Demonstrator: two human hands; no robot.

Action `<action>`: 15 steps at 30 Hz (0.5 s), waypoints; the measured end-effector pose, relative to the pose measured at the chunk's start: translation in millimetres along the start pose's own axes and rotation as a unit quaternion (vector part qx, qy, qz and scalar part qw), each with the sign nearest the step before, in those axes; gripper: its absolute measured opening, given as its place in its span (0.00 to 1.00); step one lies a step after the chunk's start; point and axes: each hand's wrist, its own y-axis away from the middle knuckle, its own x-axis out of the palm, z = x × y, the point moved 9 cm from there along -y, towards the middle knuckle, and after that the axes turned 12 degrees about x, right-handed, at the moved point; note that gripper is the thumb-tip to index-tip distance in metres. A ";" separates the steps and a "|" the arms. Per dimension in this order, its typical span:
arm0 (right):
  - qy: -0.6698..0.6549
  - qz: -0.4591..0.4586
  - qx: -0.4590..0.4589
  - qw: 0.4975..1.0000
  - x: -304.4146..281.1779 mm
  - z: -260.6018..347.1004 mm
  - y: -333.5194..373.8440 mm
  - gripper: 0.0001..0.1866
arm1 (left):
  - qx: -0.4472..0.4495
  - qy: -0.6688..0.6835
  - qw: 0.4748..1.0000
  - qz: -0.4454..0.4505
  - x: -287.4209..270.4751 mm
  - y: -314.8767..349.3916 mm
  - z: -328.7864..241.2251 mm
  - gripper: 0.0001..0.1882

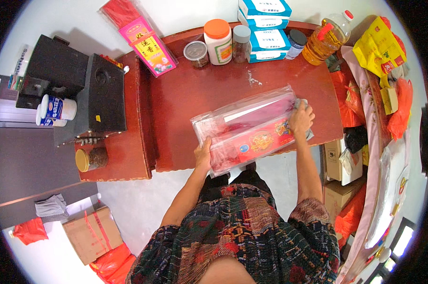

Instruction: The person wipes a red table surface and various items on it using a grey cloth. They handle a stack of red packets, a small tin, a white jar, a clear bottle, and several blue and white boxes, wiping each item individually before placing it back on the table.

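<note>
The left hand [204,154] grips the near-left end of a long clear plastic packet [249,128], fingers curled over its edge. The right hand [301,118] clamps down on the packet's far-right end, palm flat on top and fingers wrapped over the corner. Both hands are well apart, one at each end, and closed on the packet. The packet lies slanted across the front of the red wooden surface [199,90], its lower end jutting past the front edge toward the person; inside it show pink and red sticks and a red printed label with gold decoration (the plastic glares, so finer detail is hard to tell).

Along the back of the surface stand a small dark-lidded jar [196,53], a white tub with an orange lid [218,41], a grey-capped jar [242,43], a stack of blue and white boxes [266,28], and a bottle of yellow oil [326,37]. A second long packet, red and pink [140,38], leans against the wall at the back left.

To the left sit a black box [105,94], two white cups [57,111] and a gold-lidded jar [92,159]. On the floor at the lower left rests a cardboard carton [93,234] beside red bags [112,265]. A yellow bag [378,47] lies at the far right.
</note>
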 end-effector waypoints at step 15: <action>-0.125 0.084 -0.450 0.880 -14.8 82.8 216.0 0.25 | 0.071 -0.051 0.995 0.045 2.2 -0.3 -0.7 0.23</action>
